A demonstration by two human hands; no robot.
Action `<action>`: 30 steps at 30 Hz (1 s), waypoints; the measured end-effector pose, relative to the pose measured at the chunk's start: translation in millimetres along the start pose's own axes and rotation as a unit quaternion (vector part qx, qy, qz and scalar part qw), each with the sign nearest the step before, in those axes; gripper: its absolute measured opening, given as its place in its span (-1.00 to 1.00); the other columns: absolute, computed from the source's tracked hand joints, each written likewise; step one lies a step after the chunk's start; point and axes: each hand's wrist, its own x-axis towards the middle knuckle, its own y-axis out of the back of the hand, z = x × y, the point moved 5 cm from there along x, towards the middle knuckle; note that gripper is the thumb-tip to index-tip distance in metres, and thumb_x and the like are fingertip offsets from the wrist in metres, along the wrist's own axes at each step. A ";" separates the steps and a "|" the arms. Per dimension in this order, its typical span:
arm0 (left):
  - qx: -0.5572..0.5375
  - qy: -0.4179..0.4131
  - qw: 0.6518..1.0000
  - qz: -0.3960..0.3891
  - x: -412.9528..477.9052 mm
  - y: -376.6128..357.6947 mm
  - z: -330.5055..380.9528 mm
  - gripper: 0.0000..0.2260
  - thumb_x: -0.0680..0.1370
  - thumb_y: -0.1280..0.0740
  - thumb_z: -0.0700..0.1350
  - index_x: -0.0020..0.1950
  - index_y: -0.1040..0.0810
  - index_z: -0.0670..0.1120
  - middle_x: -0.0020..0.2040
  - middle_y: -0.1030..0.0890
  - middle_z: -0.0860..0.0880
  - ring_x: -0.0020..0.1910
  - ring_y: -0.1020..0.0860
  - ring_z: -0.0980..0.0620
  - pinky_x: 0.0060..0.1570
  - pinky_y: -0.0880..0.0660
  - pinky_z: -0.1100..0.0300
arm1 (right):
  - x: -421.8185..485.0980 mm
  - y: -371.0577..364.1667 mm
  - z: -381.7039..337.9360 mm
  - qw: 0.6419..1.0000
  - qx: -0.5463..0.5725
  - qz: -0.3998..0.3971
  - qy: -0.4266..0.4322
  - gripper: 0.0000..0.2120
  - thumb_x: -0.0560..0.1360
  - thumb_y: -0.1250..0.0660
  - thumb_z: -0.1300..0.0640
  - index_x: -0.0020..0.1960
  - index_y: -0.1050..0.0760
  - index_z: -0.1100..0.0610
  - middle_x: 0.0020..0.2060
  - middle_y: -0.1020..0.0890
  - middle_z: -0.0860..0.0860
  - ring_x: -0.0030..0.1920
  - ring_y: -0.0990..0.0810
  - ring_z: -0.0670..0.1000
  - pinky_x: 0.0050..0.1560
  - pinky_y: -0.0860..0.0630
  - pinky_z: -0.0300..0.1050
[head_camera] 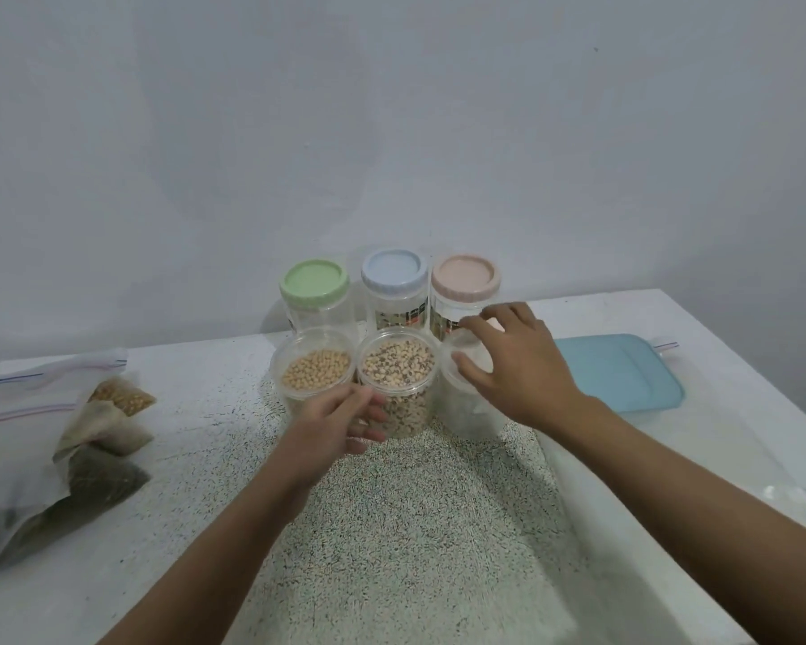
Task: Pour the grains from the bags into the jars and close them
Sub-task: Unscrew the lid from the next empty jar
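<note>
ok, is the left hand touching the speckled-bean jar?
Touching. Head view: the left hand has its fingers curled against the front wall of the speckled-bean jar, overlapping it with no gap showing.
</note>
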 end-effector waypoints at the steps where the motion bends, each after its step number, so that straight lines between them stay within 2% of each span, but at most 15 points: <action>1: -0.003 -0.007 1.000 -0.011 -0.3 -3.8 1.2 -0.74 0.69 -0.21 -0.05 0.11 -0.65 -0.14 0.00 -0.73 -0.08 -0.02 -0.70 -0.11 -0.01 -0.60 0.05 | -1.3 -7.6 7.6 0.999 -0.003 -0.040 -0.023 -0.51 0.57 -0.19 -0.23 0.37 -0.52 0.01 0.29 -0.55 0.11 0.35 -0.41 0.17 0.28 -0.43 0.15; 3: -0.004 -0.016 1.000 -0.022 0.3 -11.4 2.8 -0.75 0.69 -0.21 -0.04 0.14 -0.64 -0.11 0.01 -0.73 -0.04 0.01 -0.70 -0.06 0.02 -0.62 0.07 | -6.3 -18.0 17.2 0.993 0.042 -0.088 -0.059 -0.50 0.62 -0.14 -0.29 0.47 -0.41 -0.10 0.44 -0.42 0.06 0.44 -0.34 0.14 0.35 -0.37 0.12; 4: -0.004 -0.018 1.000 -0.025 1.1 -14.8 3.1 -0.75 0.69 -0.20 -0.03 0.15 -0.64 -0.09 0.02 -0.74 -0.02 0.01 -0.70 -0.03 0.03 -0.62 0.07 | -8.8 -20.1 19.0 0.990 0.073 -0.095 -0.068 -0.51 0.62 -0.15 -0.29 0.48 -0.38 -0.13 0.45 -0.38 0.03 0.42 -0.37 0.13 0.33 -0.40 0.09; 7: 0.002 -0.029 0.999 -0.034 2.4 -20.2 2.1 -0.76 0.68 -0.21 -0.02 0.17 -0.64 -0.06 0.02 -0.73 0.02 0.02 -0.70 0.00 0.04 -0.63 0.09 | -15.0 -16.6 16.6 0.990 0.102 -0.074 -0.069 -0.57 0.58 -0.22 -0.30 0.38 -0.40 -0.14 0.21 -0.43 0.02 0.22 -0.47 0.10 0.09 -0.44 -0.03; 9: 0.018 -0.040 0.998 -0.045 1.9 -21.0 0.2 -0.78 0.68 -0.21 -0.04 0.17 -0.63 -0.05 0.02 -0.73 0.04 0.03 -0.69 0.02 0.04 -0.63 0.10 | -23.2 -15.2 8.9 0.990 0.109 -0.071 -0.056 -0.58 0.56 -0.23 -0.33 0.31 -0.37 -0.15 0.07 -0.42 -0.02 0.09 -0.48 0.07 0.01 -0.41 -0.05; 13: 0.036 -0.061 0.993 -0.090 -7.2 -22.4 -6.4 -0.81 0.67 -0.25 -0.07 0.17 -0.62 -0.05 0.05 -0.72 0.03 0.05 -0.68 0.05 -0.01 -0.62 0.16 | -45.4 -15.1 -24.0 0.990 0.113 -0.081 0.005 -0.52 0.54 -0.20 -0.37 0.30 -0.39 -0.09 0.01 -0.42 -0.05 -0.03 -0.44 -0.03 -0.05 -0.39 -0.07; 17: 0.038 -0.064 0.992 -0.106 -15.9 -8.7 -23.9 -0.83 0.68 -0.23 -0.14 0.18 -0.59 -0.04 0.09 -0.69 -0.01 0.08 -0.66 -0.08 0.04 -0.64 0.00 | -56.6 -19.1 -65.1 0.986 0.114 -0.101 0.069 -0.41 0.51 -0.07 -0.41 0.36 -0.41 -0.07 0.04 -0.42 -0.05 -0.04 -0.44 -0.06 -0.11 -0.42 -0.15; 20: 0.019 -0.047 0.989 -0.139 -27.6 10.8 -40.5 -0.72 0.61 -0.29 -0.18 0.25 -0.57 0.12 0.20 -0.65 0.03 0.22 -0.60 -0.16 0.12 -0.61 -0.08 | -59.4 -26.3 -91.7 0.981 0.122 -0.107 0.102 -0.39 0.55 0.00 -0.38 0.40 -0.41 -0.05 0.09 -0.42 -0.03 0.01 -0.42 -0.06 -0.06 -0.53 -0.10; 23: 0.021 -0.056 0.983 -0.172 -47.7 31.0 -47.3 -0.42 0.43 -0.36 -0.05 0.46 -0.41 0.09 0.35 -0.55 0.00 0.25 -0.59 -0.13 0.18 -0.59 -0.15 | -59.5 -33.5 -116.6 0.970 0.147 -0.124 0.152 -0.43 0.59 0.00 -0.32 0.42 -0.43 -0.03 0.25 -0.42 0.04 0.19 -0.42 0.01 0.13 -0.50 -0.03; 25: 0.044 -0.063 0.980 -0.186 -58.9 42.2 -49.3 -0.29 0.42 -0.43 -0.07 0.54 -0.27 0.12 0.39 -0.52 0.10 0.28 -0.59 -0.02 0.16 -0.61 -0.04 | -60.0 -39.1 -139.9 0.956 0.156 -0.132 0.209 -0.49 0.63 -0.04 -0.25 0.42 -0.44 -0.02 0.34 -0.43 0.09 0.31 -0.39 0.07 0.25 -0.42 0.01; 28: 0.093 -0.071 0.974 -0.192 -64.7 48.8 -50.7 -0.20 0.45 -0.56 -0.22 0.53 -0.19 0.12 0.32 -0.49 0.39 0.33 -0.50 0.24 0.14 -0.54 0.30 | -57.0 -46.8 -168.4 0.948 0.137 -0.133 0.257 -0.49 0.64 -0.03 -0.23 0.43 -0.47 -0.01 0.37 -0.49 0.10 0.36 -0.40 0.08 0.30 -0.35 0.03; 30: 0.105 -0.076 0.976 -0.172 -62.2 53.5 -53.4 -0.17 0.42 -0.58 -0.29 0.52 -0.20 0.08 0.30 -0.50 0.39 0.34 -0.49 0.25 0.14 -0.51 0.34 | -51.2 -49.4 -180.7 0.950 0.128 -0.134 0.253 -0.45 0.64 0.00 -0.24 0.44 -0.48 0.00 0.34 -0.53 0.10 0.31 -0.43 0.09 0.27 -0.34 0.04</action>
